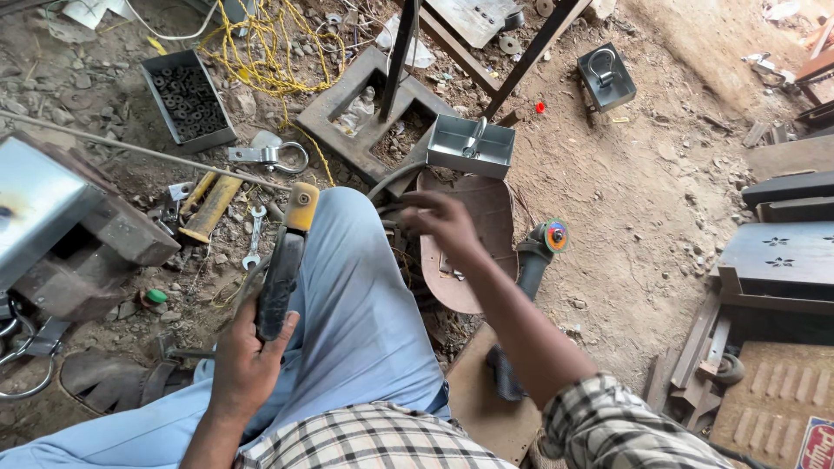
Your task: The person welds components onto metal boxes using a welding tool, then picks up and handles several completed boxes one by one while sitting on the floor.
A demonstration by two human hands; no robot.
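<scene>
My left hand (pixel 246 363) grips a welding electrode holder (pixel 283 260) with a black handle and a yellow tip, resting it along my left thigh. My right hand (pixel 441 221) hangs in the air with fingers loosely apart, holding nothing, above a rusty flat metal plate (pixel 482 227). Just beyond that hand sits a small shiny open metal box (pixel 470 147) with a shackle piece in it. An angle grinder (pixel 528 269) with a colourful disc lies on the ground to the right of my forearm.
A grey tray of black rings (pixel 188 99) and tangled yellow cord (pixel 266 52) lie at the back left. A metal box on a block (pixel 43 208) stands at the left. Wrench (pixel 254 236), shackle (pixel 269 157), second small box (pixel 605 77) and dark patterned metal panels (pixel 779 254) surround me.
</scene>
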